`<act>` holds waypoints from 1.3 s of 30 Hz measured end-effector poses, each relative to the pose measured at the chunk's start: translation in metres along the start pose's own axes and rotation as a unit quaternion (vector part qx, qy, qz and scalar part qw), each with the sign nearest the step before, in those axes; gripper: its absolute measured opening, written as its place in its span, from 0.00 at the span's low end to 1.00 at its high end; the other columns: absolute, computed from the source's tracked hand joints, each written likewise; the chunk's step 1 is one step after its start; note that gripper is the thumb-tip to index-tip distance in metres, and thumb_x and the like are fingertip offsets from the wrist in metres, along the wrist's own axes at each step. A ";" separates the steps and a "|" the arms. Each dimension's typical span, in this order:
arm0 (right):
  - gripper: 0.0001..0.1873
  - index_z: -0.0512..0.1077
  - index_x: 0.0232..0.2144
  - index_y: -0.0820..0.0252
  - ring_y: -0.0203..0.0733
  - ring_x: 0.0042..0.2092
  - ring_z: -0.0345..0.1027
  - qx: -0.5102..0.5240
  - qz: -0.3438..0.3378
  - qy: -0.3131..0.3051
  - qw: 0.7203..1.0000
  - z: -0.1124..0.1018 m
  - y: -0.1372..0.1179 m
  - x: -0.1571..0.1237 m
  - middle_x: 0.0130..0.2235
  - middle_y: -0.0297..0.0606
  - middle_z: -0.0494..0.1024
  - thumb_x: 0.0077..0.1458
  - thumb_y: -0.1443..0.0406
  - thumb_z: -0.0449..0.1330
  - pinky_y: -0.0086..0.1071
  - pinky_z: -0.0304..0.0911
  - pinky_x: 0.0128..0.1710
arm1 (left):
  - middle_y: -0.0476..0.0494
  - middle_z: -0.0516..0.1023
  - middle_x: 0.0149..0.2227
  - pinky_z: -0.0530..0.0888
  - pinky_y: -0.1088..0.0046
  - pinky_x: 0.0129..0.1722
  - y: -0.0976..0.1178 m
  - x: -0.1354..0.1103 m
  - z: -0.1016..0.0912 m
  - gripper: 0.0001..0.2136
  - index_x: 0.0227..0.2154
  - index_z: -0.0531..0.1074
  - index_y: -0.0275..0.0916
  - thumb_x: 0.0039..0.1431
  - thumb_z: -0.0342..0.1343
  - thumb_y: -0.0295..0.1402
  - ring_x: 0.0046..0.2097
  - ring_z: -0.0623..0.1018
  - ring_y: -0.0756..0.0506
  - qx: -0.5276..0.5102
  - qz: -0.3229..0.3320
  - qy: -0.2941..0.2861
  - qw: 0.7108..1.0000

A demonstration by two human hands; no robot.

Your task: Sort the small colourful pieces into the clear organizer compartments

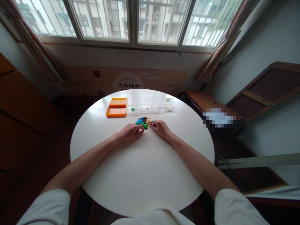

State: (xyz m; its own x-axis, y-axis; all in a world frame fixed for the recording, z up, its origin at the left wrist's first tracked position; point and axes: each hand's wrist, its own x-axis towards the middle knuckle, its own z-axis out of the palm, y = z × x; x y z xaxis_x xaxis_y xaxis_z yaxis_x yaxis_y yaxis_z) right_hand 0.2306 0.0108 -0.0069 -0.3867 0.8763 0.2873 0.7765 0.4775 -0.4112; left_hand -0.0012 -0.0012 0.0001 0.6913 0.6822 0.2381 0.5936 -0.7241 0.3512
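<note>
A small heap of coloured pieces point(142, 121), blue, green, brown and yellow, lies near the middle of a round white table point(140, 168). My left hand point(130, 131) rests on the table at the heap's near left edge, fingers curled and touching the green pieces. My right hand point(159, 127) lies at the heap's right edge, fingertips pinched at a small piece. Whether either hand really holds a piece is too small to tell.
Behind the heap stands an orange tray point(116, 111) and a row of clear plastic boxes point(150, 105) holding a few tiny pieces. A wooden bench point(206, 103) is at the right, a window and a cardboard panel behind the table.
</note>
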 end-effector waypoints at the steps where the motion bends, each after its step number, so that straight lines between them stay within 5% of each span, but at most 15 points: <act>1: 0.14 0.78 0.42 0.56 0.45 0.44 0.75 0.002 -0.001 0.001 1.000 0.000 0.000 0.000 0.44 0.40 0.81 0.57 0.68 0.56 0.33 0.66 0.44 | 0.53 0.69 0.23 0.56 0.81 0.26 0.000 0.000 0.000 0.10 0.37 0.73 0.39 0.59 0.49 0.35 0.23 0.63 0.55 0.000 0.000 0.000 1.000; 14: 0.09 0.77 0.36 0.58 0.40 0.35 0.71 0.001 0.007 0.002 1.000 -0.001 -0.001 0.000 0.34 0.39 0.80 0.57 0.65 0.57 0.29 0.60 0.36 | 0.52 0.70 0.23 0.56 0.81 0.26 0.004 0.001 -0.003 0.10 0.36 0.74 0.39 0.59 0.49 0.35 0.23 0.63 0.55 -0.002 -0.009 0.000 1.000; 21: 0.09 0.71 0.31 0.62 0.35 0.32 0.65 0.153 -0.021 0.074 0.985 0.003 -0.014 -0.001 0.33 0.38 0.75 0.59 0.63 0.55 0.28 0.60 0.35 | 0.53 0.70 0.23 0.57 0.81 0.27 -0.003 0.000 0.003 0.12 0.38 0.74 0.39 0.61 0.48 0.37 0.24 0.63 0.55 0.001 0.003 0.003 1.000; 30: 0.11 0.70 0.31 0.61 0.32 0.25 0.65 0.389 -0.007 -0.037 0.921 0.016 -0.039 -0.008 0.25 0.32 0.72 0.54 0.58 0.60 0.26 0.61 0.27 | 0.54 0.66 0.21 0.53 0.80 0.25 -0.005 0.002 0.004 0.16 0.35 0.72 0.37 0.63 0.45 0.43 0.23 0.59 0.55 0.006 0.012 -0.004 1.000; 39: 0.11 0.76 0.31 0.65 0.32 0.26 0.66 0.409 -0.020 -0.082 0.909 0.008 -0.030 -0.002 0.27 0.35 0.75 0.49 0.62 0.61 0.26 0.61 0.27 | 0.50 0.73 0.25 0.56 0.81 0.27 -0.005 0.002 0.005 0.13 0.29 0.72 0.36 0.60 0.48 0.38 0.25 0.63 0.55 -0.012 0.013 -0.004 1.000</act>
State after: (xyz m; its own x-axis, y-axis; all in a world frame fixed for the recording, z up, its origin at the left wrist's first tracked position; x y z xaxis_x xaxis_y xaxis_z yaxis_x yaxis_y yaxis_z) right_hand 0.2043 -0.0049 -0.0021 -0.5267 0.8235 0.2107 0.1571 0.3379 -0.9280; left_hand -0.0005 0.0034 -0.0057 0.7100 0.6618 0.2407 0.5645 -0.7392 0.3673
